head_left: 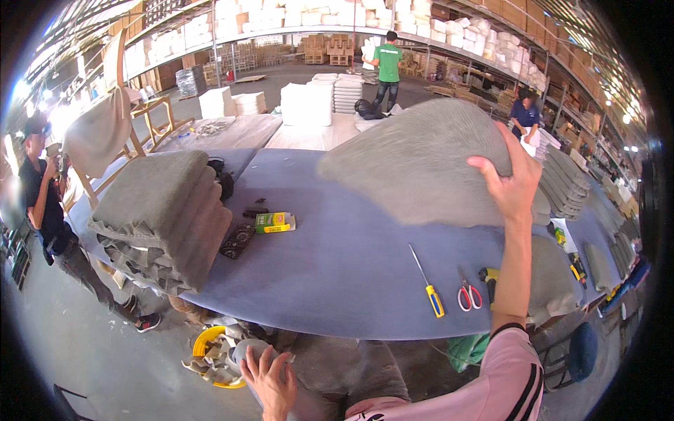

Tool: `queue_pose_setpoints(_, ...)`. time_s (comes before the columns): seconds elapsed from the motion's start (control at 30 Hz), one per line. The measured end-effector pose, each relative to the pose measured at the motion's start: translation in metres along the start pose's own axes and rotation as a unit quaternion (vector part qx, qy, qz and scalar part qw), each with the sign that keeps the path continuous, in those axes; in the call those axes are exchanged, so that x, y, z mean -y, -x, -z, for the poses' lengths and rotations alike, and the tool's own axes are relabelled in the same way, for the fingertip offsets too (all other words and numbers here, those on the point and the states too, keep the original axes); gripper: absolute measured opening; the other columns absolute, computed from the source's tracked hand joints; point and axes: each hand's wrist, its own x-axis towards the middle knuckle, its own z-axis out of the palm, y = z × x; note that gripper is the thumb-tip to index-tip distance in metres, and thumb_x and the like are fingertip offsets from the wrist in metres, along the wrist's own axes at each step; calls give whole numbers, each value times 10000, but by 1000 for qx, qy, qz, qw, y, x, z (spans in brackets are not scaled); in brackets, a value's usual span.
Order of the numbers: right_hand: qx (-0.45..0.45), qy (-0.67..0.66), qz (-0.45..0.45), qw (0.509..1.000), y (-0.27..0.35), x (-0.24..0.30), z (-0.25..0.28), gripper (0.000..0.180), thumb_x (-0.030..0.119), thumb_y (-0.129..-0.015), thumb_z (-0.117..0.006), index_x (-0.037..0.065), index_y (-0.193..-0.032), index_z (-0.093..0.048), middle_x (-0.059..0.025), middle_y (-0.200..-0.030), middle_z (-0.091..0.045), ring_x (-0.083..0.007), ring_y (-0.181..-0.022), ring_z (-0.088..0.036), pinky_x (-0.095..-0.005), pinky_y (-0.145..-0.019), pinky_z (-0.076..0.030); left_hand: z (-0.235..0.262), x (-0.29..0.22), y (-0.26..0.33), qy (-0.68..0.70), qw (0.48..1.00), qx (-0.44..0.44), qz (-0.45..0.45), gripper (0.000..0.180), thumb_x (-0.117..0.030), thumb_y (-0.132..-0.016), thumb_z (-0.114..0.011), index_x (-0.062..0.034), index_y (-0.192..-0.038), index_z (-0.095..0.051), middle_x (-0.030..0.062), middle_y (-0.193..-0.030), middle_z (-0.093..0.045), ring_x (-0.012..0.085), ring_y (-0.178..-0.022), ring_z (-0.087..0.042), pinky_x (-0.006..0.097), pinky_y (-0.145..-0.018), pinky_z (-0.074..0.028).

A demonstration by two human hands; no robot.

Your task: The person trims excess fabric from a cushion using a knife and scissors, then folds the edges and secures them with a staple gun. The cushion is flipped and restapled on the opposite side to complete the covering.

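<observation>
A grey fabric-covered seat pad (421, 168) is raised and tilted above the blue-grey table (330, 281). My right hand (514, 175) grips it by its right edge, thumb on the face towards me and fingers at the rim. Low in front of the table, my left hand (270, 382) has its fingers spread over a rounded grey surface; I cannot tell what that is. Beneath the raised pad lie a yellow-handled screwdriver (434, 298) and red-handled scissors (469, 297). Part of a yellow and black tool (489, 275) shows behind my right forearm.
At left stands a stack of grey pads (158, 200), beside a green and yellow box (274, 223). A yellow bucket (206, 344) of scraps is below the table edge. More pads (562, 182) are piled at right. One person (53, 203) stands left; others are farther back.
</observation>
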Motion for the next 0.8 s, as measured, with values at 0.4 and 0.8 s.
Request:
queue_pose_setpoints(0.4, 159, -317, 153, 923, 47, 206, -91, 806, 730, -830, -756, 14, -1199, -776, -132, -1235, -784, -381, -1248, -701, -526, -1132, -489, 58, 6, -72, 389, 919, -60, -17, 861, -372, -909, -843, -9, -1600, -480, 205, -1513, -629, 333, -1435, -601, 440, -1208, -447)
queue_pose_setpoints(0.8, 404, -555, -500, 528, 426, 34, -324, 1100, 905, -1007, -397, 125, -1771, -266, -188, -1837, -217, -349, -1682, -239, -518, -1339, -196, 8, 35, -65, 443, 855, -260, 75, 719, -379, -934, -816, -16, -1511, -589, 181, -1334, -769, 277, -1263, -730, 424, -1090, -540)
